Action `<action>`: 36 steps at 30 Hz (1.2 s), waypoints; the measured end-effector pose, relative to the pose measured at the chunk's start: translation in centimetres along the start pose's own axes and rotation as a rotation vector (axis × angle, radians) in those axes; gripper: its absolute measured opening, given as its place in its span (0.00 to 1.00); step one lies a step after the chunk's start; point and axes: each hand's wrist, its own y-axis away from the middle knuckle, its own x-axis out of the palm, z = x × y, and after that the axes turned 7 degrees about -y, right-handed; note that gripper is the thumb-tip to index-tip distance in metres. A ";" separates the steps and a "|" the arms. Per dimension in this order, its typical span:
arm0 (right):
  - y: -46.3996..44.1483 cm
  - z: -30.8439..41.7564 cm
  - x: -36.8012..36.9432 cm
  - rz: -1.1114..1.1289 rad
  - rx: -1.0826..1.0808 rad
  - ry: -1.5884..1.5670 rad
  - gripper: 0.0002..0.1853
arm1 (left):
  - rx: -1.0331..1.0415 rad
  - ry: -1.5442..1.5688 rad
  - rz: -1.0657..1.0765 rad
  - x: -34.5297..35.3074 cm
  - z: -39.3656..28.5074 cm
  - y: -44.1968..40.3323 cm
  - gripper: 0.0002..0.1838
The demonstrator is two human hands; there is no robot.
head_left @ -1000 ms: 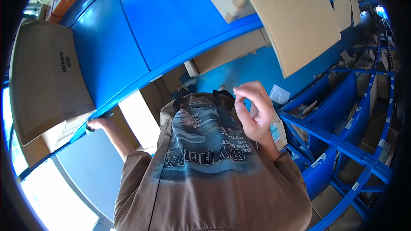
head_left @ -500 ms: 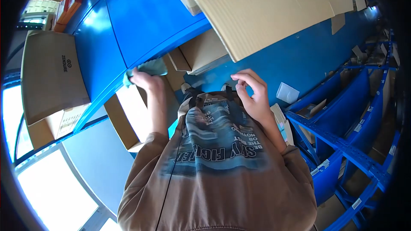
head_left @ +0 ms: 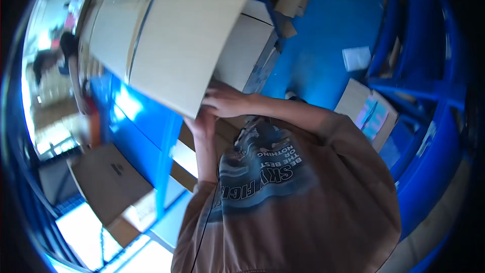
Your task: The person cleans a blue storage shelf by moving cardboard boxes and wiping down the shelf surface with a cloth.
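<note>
A large tan cardboard box (head_left: 184, 35) with a dark seam stands over the blue tabletop (head_left: 134, 106), its near corner at my hands. My right hand (head_left: 227, 101) is closed at the box's near right edge, with bent fingers against the cardboard. Just below that corner, my left hand (head_left: 203, 125) reaches up to the box's lower edge. Its fingers are hidden behind the cardboard and my other hand, so I cannot tell what they hold. The green cloth seen earlier is out of sight.
A brown printed carton (head_left: 111, 182) stands at lower left. A co-worker (head_left: 70, 60) stands at upper left, an arm lowered. Another carton (head_left: 245, 45) sits right of the big box. White paper (head_left: 356, 58) lies on the blue floor (head_left: 323, 30), near blue shelving (head_left: 424, 88).
My view has turned. The big box now covers more of the tabletop, closer to the printed carton. My right hand has moved from open air to the box; the cloth has left view.
</note>
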 end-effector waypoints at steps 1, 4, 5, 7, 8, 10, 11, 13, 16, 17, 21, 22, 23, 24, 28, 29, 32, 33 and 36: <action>-0.5 -0.7 0.5 0.020 -0.129 0.043 0.33 | 0.016 -0.004 0.068 0.1 -1.2 0.3 0.29; -2.2 -3.4 4.6 0.036 -0.373 0.302 0.27 | -0.121 -0.042 0.094 -3.5 -3.9 0.4 0.35; -2.6 -3.0 4.7 -0.018 -0.354 0.296 0.27 | -0.224 -0.010 0.095 -4.1 -4.6 1.4 0.34; -3.7 -2.4 4.9 0.114 -0.527 0.407 0.09 | -0.338 -0.028 -0.110 -4.9 -6.1 3.6 0.32; -4.2 -3.0 6.1 0.080 -0.519 0.404 0.09 | -0.387 -0.063 -0.138 -6.8 -6.9 4.0 0.31; -5.3 -5.9 10.5 -0.053 -0.705 0.327 0.10 | -0.426 -0.114 -0.161 -8.8 -8.1 4.6 0.30; -5.9 -7.6 12.6 -0.112 -0.801 0.290 0.10 | -0.474 -0.171 -0.221 -9.1 -8.4 5.0 0.29; -7.0 -9.0 13.0 -0.176 -0.901 0.255 0.11 | -0.540 -0.281 -0.210 -10.7 -8.5 5.2 0.28; -7.9 -10.8 10.9 -0.114 -1.011 0.231 0.15 | -0.499 -0.543 -0.090 -13.1 -6.9 4.9 0.24; -8.0 -11.2 10.3 -0.091 -1.045 0.216 0.17 | -0.444 -0.742 -0.037 -13.5 -6.4 5.3 0.22; -8.4 -13.3 3.7 -0.176 -0.942 0.202 0.22 | -0.469 -1.077 0.052 -11.2 -4.3 6.7 0.21; -8.4 -14.2 2.5 -0.251 -0.886 0.206 0.22 | -0.476 -1.186 0.088 -10.8 -3.9 7.0 0.20; -8.6 -15.3 1.8 -0.310 -0.826 0.205 0.26 | -0.481 -1.180 0.080 -10.7 -4.2 6.6 0.20; -8.8 -16.6 1.3 -0.367 -0.764 0.208 0.31 | -0.495 -1.186 0.085 -10.8 -3.6 7.2 0.20; -9.4 -16.7 -5.8 -0.888 -0.398 0.380 0.21 | -0.544 -1.213 0.105 -11.6 -3.3 7.4 0.20; -10.3 -17.1 -7.3 -1.024 -0.294 0.365 0.17 | -0.553 -1.219 0.107 -12.0 -3.4 7.7 0.20; -12.0 -17.2 -11.7 -1.294 -0.177 0.384 0.20 | -0.584 -1.236 0.111 -14.4 -3.4 8.9 0.20; -12.5 -18.1 -11.9 -1.355 -0.072 0.398 0.21 | -0.592 -1.236 0.113 -15.2 -3.3 9.4 0.20; -13.9 -20.7 -13.6 -1.467 0.216 0.386 0.28 | -0.598 -1.223 0.121 -19.4 -2.4 10.9 0.20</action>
